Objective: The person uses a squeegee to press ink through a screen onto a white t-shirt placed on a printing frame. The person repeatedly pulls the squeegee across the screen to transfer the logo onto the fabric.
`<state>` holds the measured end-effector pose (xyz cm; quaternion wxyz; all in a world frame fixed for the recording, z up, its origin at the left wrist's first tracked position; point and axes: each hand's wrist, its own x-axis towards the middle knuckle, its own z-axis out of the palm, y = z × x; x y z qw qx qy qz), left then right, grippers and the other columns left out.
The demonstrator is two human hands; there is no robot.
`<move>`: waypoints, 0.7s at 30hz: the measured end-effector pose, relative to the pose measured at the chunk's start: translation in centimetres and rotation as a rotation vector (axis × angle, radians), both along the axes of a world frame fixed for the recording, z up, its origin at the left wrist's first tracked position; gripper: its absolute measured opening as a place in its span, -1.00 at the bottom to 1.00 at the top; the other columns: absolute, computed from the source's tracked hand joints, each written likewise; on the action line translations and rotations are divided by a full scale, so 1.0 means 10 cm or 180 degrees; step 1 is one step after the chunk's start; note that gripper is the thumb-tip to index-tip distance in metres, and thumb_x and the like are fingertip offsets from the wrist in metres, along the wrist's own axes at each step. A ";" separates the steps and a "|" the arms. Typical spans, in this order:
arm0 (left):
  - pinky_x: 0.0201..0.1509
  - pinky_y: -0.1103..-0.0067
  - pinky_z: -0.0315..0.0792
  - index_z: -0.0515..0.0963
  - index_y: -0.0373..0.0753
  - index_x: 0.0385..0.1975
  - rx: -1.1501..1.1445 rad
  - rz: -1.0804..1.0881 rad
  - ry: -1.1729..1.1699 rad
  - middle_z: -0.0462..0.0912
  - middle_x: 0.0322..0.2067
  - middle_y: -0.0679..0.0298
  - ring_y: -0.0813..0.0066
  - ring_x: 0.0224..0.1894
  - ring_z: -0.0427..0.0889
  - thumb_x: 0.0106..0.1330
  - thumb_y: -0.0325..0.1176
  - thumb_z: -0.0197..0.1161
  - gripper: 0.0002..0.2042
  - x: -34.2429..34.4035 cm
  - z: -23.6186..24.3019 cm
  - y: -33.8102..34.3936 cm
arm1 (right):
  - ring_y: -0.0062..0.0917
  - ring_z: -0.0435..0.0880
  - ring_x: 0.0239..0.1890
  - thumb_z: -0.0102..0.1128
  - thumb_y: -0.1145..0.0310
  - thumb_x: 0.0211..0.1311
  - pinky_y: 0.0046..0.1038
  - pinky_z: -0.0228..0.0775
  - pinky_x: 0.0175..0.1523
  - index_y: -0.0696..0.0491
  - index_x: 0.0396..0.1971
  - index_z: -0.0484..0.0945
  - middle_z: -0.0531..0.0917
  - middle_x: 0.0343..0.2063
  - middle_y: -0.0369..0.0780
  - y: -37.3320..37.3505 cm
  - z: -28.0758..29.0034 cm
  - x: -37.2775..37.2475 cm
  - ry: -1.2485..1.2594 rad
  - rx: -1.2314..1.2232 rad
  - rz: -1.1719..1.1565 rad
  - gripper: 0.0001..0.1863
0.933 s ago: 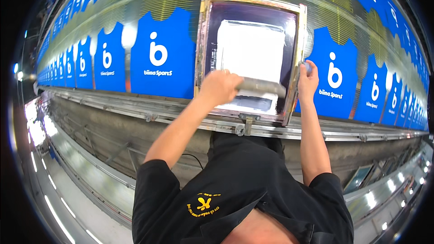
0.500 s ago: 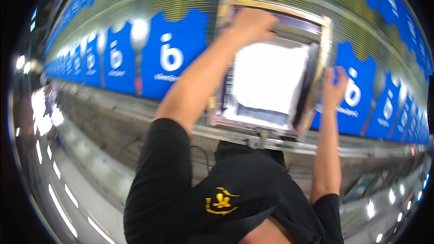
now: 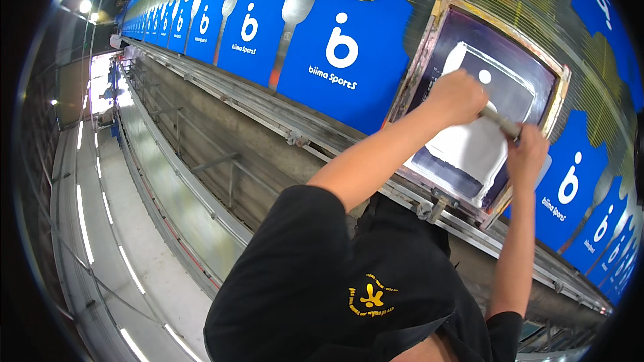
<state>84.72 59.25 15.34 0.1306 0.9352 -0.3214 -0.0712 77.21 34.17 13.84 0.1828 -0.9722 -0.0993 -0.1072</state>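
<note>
Partly hidden under hands (image 3: 457, 97): squeegee (image 3: 500, 121).

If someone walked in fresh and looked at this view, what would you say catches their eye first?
First, the long row of bright blue jerseys with white logos, laid flat along the printing table and shrinking toward the upper left. Next, the wooden-framed printing screen at the upper right, smeared with white ink. There the left hand and right hand both hold a squeegee across the mesh.
</note>
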 end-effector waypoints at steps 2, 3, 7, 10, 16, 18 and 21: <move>-0.09 0.24 0.62 0.74 -0.05 -0.43 -0.0071 0.0042 0.0019 0.79 -0.34 0.25 0.19 -0.21 0.80 0.14 -0.18 0.54 -0.85 -0.64 -0.04 0.17 | -0.14 0.66 -0.11 0.65 0.44 -0.13 -0.14 0.38 -0.02 0.04 -0.20 0.67 0.66 -0.29 -0.16 0.13 -0.02 -0.59 0.0111 0.0022 0.0047 -0.58; -0.05 0.27 0.60 0.72 -0.03 -0.41 -0.0146 0.0092 0.0024 0.79 -0.31 0.29 0.23 -0.18 0.79 0.13 -0.22 0.54 -0.86 -0.94 -0.05 0.23 | -0.16 0.65 -0.10 0.62 0.48 -0.18 -0.15 0.36 0.00 0.03 -0.18 0.67 0.65 -0.28 -0.17 0.17 -0.03 -0.87 0.0172 0.0051 0.0064 -0.55; 0.15 0.35 0.56 0.73 -0.11 -0.14 -0.0342 0.0185 0.0096 0.78 -0.14 0.30 0.29 -0.02 0.77 0.01 -0.34 0.54 -0.65 -1.71 -0.06 0.42 | -0.22 0.66 -0.07 0.51 0.58 -0.25 -0.15 0.37 0.12 0.02 -0.16 0.67 0.69 -0.20 -0.22 0.44 0.10 -1.53 0.0133 0.0375 0.0015 -0.51; 0.20 0.35 0.55 0.72 -0.17 -0.01 -0.0558 0.0232 -0.0102 0.78 -0.04 0.28 0.29 0.04 0.75 -0.02 -0.40 0.52 -0.53 -2.08 -0.04 0.48 | -0.24 0.66 -0.03 0.49 0.59 -0.25 -0.14 0.36 0.19 0.02 -0.14 0.67 0.71 -0.15 -0.23 0.48 0.20 -1.83 0.0424 0.0489 0.0095 -0.50; 0.17 0.33 0.56 0.71 -0.19 0.01 -0.0388 0.0149 0.0444 0.79 -0.02 0.27 0.27 0.04 0.75 -0.02 -0.39 0.50 -0.52 -2.38 0.27 0.57 | -0.25 0.66 -0.09 0.57 0.54 -0.26 -0.15 0.37 0.16 0.03 -0.13 0.68 0.70 -0.20 -0.24 0.41 0.45 -2.11 0.0866 0.0681 0.0432 -0.48; 0.06 0.32 0.57 0.73 -0.16 -0.07 -0.0381 -0.0013 0.0786 0.78 -0.20 0.30 0.26 -0.08 0.78 -0.06 -0.31 0.55 -0.55 -2.09 0.47 0.54 | -0.26 0.66 -0.11 0.61 0.49 -0.23 -0.14 0.38 0.13 0.02 -0.16 0.68 0.68 -0.25 -0.25 0.32 0.59 -1.89 0.0842 0.0578 0.0433 -0.51; -0.09 0.24 0.60 0.72 -0.05 -0.24 -0.0102 -0.0182 0.0600 0.75 -0.34 0.31 0.20 -0.24 0.79 0.13 -0.05 0.62 -0.68 -1.31 0.31 0.44 | -0.26 0.66 -0.14 0.68 0.38 -0.10 -0.14 0.38 0.10 0.01 -0.20 0.67 0.66 -0.32 -0.25 0.14 0.45 -1.25 0.0651 0.0330 0.0438 -0.57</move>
